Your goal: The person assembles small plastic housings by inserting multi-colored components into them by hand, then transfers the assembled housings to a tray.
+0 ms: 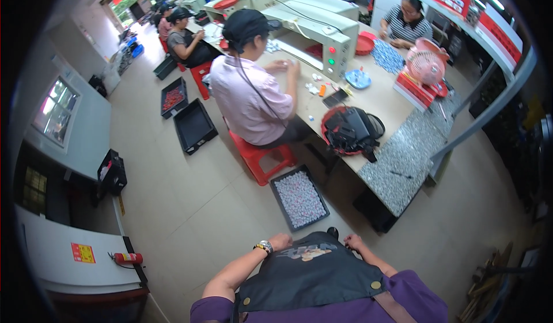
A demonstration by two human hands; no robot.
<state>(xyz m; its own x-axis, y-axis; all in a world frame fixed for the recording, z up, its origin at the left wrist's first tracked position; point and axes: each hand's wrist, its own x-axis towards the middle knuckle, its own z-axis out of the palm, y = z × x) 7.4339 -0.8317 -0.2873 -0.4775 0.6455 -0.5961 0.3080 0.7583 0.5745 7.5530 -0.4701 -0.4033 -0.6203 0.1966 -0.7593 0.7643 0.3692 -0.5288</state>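
Observation:
My left hand, with a watch on its wrist, is beside the left edge of the dark apron I wear. Its fingers look curled in, and whether anything is in them is hidden. At the apron's right edge my right hand is also curled; I cannot make out anything in it. Ahead on the floor lies a black tray filled with small pale pieces, apart from both hands. The tip of a dark shoe shows past the apron.
A person in a pink shirt sits on a red stool at a long workbench. A red basket with a black bag stands near its corner. Black trays line the floor; a fire extinguisher is at left.

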